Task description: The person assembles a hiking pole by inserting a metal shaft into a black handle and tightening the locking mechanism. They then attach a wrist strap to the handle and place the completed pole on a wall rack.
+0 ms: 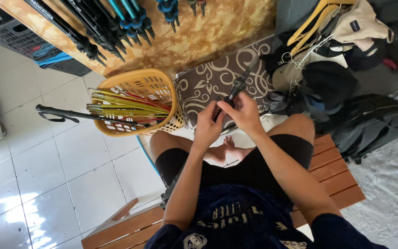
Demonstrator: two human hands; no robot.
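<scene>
I sit on a slatted wooden bench (335,177) with both hands raised in front of me. My left hand (207,127) and my right hand (244,114) are both closed on the lower end of a black pole (239,85) that points away from me over a brown patterned cushion (213,80). The two hands touch each other around the pole. The part of the pole inside my fingers is hidden.
An orange plastic basket (137,99) left of my hands holds several yellow, green and red rods, and a black pole with a strap (65,114) sticks out of it. More black and blue poles (111,23) lean at the top. Clothes hangers (312,27), garments and a dark backpack (367,124) lie to the right.
</scene>
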